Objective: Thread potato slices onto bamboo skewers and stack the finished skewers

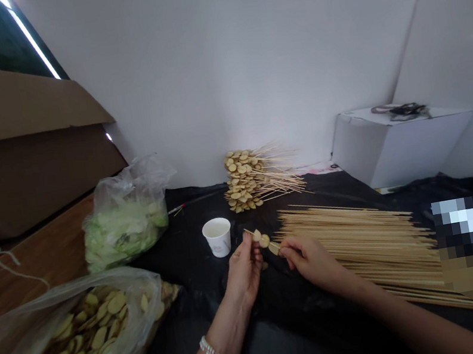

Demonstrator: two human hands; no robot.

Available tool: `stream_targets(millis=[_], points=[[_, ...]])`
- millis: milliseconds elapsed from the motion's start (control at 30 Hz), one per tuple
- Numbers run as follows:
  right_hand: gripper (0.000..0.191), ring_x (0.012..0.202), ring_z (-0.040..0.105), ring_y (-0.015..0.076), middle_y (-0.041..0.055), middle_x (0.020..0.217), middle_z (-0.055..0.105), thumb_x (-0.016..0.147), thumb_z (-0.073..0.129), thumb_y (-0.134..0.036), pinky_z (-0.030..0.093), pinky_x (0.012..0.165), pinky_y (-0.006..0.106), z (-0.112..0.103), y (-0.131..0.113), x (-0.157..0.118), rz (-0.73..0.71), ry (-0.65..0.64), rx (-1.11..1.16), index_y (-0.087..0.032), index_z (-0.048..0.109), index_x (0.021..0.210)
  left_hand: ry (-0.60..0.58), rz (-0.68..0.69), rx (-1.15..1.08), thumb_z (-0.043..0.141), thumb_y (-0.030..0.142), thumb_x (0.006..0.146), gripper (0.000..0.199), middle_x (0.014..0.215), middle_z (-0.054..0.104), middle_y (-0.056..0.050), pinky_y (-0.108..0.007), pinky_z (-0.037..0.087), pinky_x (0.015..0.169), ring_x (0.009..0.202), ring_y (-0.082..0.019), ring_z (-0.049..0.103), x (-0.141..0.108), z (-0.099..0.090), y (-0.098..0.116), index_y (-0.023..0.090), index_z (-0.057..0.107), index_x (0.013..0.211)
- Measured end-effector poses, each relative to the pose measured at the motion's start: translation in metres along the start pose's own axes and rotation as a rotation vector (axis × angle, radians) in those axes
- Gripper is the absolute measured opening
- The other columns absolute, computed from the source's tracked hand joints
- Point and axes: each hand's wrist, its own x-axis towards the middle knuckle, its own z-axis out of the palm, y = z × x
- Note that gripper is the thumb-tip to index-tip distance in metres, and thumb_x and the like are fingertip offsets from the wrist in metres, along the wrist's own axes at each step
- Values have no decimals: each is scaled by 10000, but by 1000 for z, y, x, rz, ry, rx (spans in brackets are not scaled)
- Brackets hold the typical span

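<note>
Between my two hands is a thin wooden skewer [277, 244] threaded with a few pale potato slices [265, 240]. My left hand [243, 269], with a beaded bracelet on its wrist, is closed at the tip end, thumb and fingers about the skewer beside the slices. My right hand [308, 257] pinches the skewer just behind the slices. Just left of my left hand stands a white paper cup [219, 241]. To the right lies a wide spread of bare wooden skewers [365, 240], partly behind my right forearm.
Filled potato skewers [243, 179] are stacked by the white wall. An open plastic bag of potato slices [87, 341] lies at front left, with a bag of pale green leafy pieces [127, 228] behind it. A white box [403, 143] stands back right; a cardboard box [27, 175] stands left.
</note>
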Motion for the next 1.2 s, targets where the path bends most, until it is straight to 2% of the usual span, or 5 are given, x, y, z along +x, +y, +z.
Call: stream_targets(millis=[133,400,800,1000,1200], points=[[259,571,512,134,-18,567,546,865,447,-200,341,585,241,-6,1,0,-3,38,-22,-195,513,615,-52,-208,-199,522,279,869,283,852,637,-109,-224,516,611,687,-124,604,0,-5,17,75,659,1010],[277,559,499,126,-22,566,538,881,443,-223,338,571,236,-7,-1,1,-2,65,-16,-198,509,613,-199,-236,-138,340,-155,422,810,1066,632,-97,-256,494,819,948,-143,631,-2,-9,18,132,573,1143],[271,562,503,128,-23,570,540,886,439,-237,338,576,240,-7,-2,1,-21,53,-23,-199,516,629,-54,-184,80,516,122,826,198,660,550,-1,-115,274,318,401,-31,410,-5,-3,18,98,595,1006],[263,567,508,130,-21,574,552,881,444,-226,346,581,240,-8,-2,1,-25,41,-15,-198,520,631,-171,-207,72,346,-153,450,684,1045,660,-85,-180,505,784,882,-100,641,-4,-4,19,121,628,1010],[261,568,508,129,-24,572,550,886,440,-229,345,584,240,-8,1,1,-45,45,-24,-200,524,640,-160,-138,70,361,-188,522,609,1186,633,-141,-301,443,1000,1054,-178,627,-5,-1,13,86,640,990]])
